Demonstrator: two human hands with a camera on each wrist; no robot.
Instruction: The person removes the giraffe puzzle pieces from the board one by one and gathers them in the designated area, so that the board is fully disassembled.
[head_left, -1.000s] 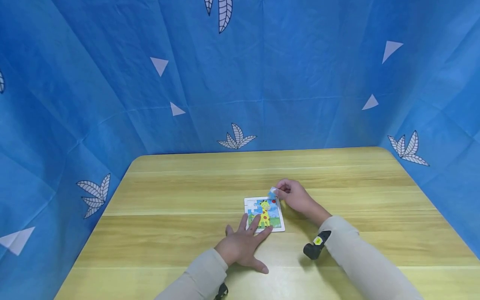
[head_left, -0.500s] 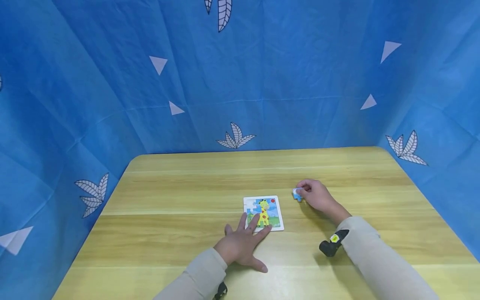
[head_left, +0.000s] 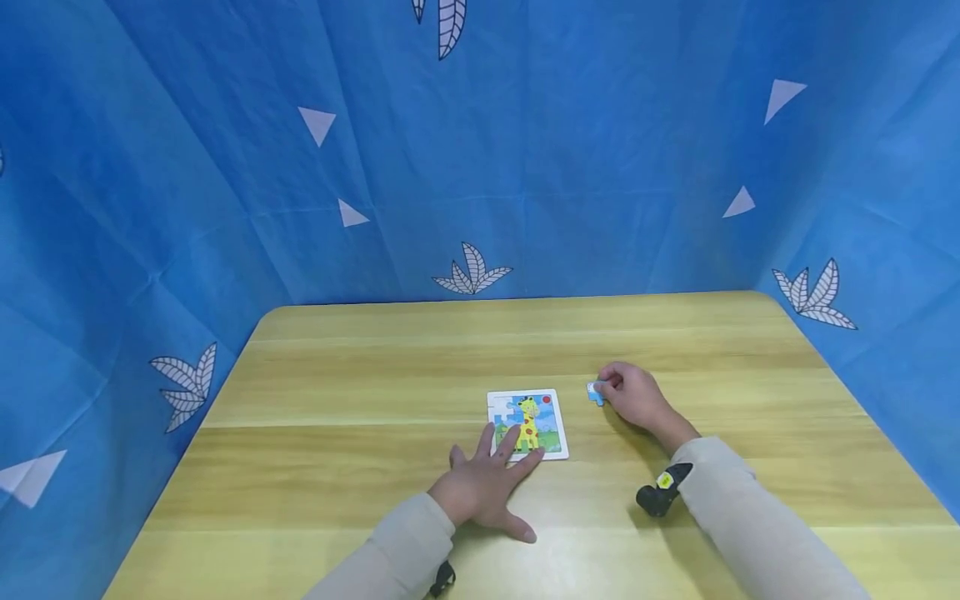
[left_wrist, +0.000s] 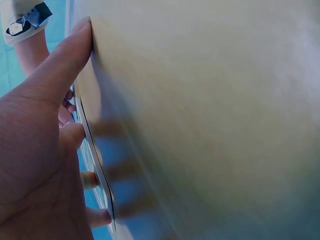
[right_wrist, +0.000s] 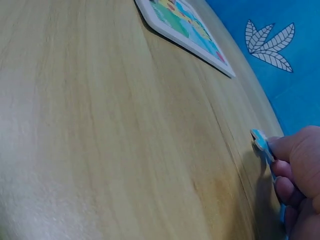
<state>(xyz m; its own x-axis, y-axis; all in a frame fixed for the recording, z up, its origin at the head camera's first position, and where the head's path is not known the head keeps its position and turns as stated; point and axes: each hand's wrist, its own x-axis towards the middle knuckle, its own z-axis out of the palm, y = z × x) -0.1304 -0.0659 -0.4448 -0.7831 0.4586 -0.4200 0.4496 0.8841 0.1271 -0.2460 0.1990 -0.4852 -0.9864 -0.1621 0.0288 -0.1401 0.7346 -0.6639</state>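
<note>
Right hand (head_left: 633, 398): gripping a pale-blue jigsaw piece (head_left: 595, 392) between thumb and fingertips, out to the right of the giraffe puzzle board (head_left: 560, 427). From that grip, board leftward and slightly nearer the body, well apart, with tabletop (head_left: 375, 392) between. On the board's upper left, a white gap (head_left: 499, 407) with jigsaw-cut edges, so on the side farther from the piece. No clear long axis to the board (close to square, turned only a little); axis of the piece too small to judge. Nearer to the board: left hand (head_left: 480, 492), fingers straight and spread, tips resting over its lower edge, thumb stretched out sideways toward the right.

In the right wrist view, piece tilted, knobbed in outline, blue and white on its face; contact with the wood impossible to tell. Around the giraffe picture, a smooth white rim with rounded corners, thin and flat, probably card or thin wood. Underneath, pale yellow wood grain in long bands, glossy enough to mirror the left fingers in the left wrist view. Behind, a creased blue cloth (head_left: 570, 150) printed with white triangles and veined leaves. On both forearms, beige sleeves (head_left: 757, 517), softly wrinkled.
</note>
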